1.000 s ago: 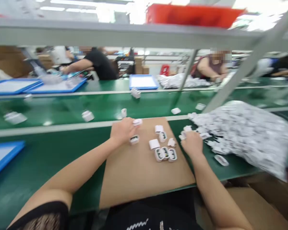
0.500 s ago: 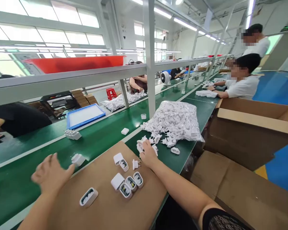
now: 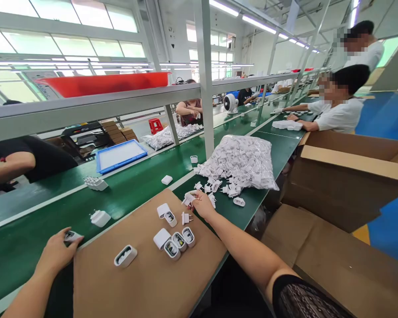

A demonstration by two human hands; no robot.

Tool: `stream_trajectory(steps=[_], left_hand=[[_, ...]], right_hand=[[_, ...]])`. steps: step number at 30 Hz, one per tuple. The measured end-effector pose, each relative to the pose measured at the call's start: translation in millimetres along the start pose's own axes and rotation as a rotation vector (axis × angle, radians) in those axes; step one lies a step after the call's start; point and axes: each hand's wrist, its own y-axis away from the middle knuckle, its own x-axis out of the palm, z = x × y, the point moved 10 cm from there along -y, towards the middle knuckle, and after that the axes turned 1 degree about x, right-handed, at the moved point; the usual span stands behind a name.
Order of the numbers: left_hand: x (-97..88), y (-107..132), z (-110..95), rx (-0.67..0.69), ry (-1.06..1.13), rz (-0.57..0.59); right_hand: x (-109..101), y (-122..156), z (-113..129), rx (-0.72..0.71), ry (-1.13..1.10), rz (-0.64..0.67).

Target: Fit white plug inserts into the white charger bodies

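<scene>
My left hand (image 3: 55, 255) is closed round a white charger housing (image 3: 73, 236) at the belt's near edge, its dark inside showing. My right hand (image 3: 204, 206) pinches a white two-pin plug piece (image 3: 188, 198) above the cardboard's far corner, beside the loose plug pieces (image 3: 214, 184). Between my hands lies a cardboard sheet (image 3: 146, 291). On it rest an open oval housing (image 3: 125, 256), a group of housings (image 3: 179, 241) with green parts inside, another pair (image 3: 170, 218), and a single two-pin plug piece (image 3: 185, 218) on its side.
A clear bag (image 3: 242, 161) of white plug pieces spills onto the table. The green belt (image 3: 135, 196) carries a white charger (image 3: 100, 218) and a cluster of chargers (image 3: 95, 183). Cardboard boxes (image 3: 345, 190) stand at right. A metal post (image 3: 204, 79) rises ahead. Co-workers sit along the line.
My left hand has gone from spread above the belt to gripping a housing lower down at left. My right hand has drawn slightly back from the pile with a plug piece. Belt items have shifted left.
</scene>
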Motion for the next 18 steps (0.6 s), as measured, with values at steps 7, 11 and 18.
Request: stream_trajectory(steps=[7, 11, 18], left_hand=[[-84.7, 59.7, -38.4, 0.012, 0.214, -0.210], [-106.6, 142.3, -95.0, 0.224, 0.499, -0.106], [-50.6, 245.9, -186.2, 0.608, 0.748, 0.186]], right_hand=[[-0.9, 26.9, 19.1, 0.075, -0.065, 0.060], [14.3, 55.1, 17.2, 0.197, -0.047, 0.206], [49.1, 91.0, 33.6, 0.139, 0.035, 0.348]])
